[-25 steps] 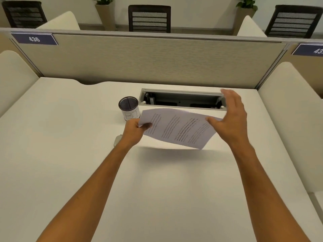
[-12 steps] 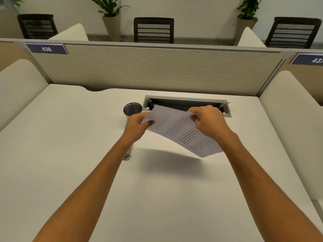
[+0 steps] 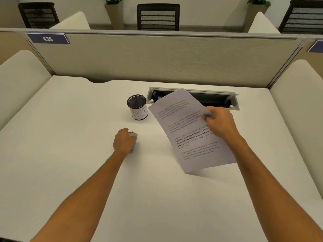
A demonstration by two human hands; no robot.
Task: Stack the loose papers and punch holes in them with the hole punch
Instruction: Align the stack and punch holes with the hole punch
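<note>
The printed white papers (image 3: pixel 188 135) hang above the desk right of centre, tilted, with their lower corner close to the surface. My right hand (image 3: pixel 221 122) is shut on their right edge. My left hand (image 3: pixel 123 143) lies over the small grey hole punch (image 3: pixel 133 137) on the desk to the left of the papers. Its fingers wrap the punch, and most of the punch is hidden under the hand. How many sheets are in the stack cannot be told.
A black mesh pen cup (image 3: pixel 137 107) with a white label stands behind the punch. An open cable tray (image 3: pixel 194 98) is set into the white desk (image 3: pixel 70 137) at the back. Beige partition panels (image 3: pixel 157 62) enclose the desk on three sides.
My left hand has let go of the papers and dropped down-left onto the hole punch. My right hand alone now holds the papers, which have swung to a steeper tilt.
</note>
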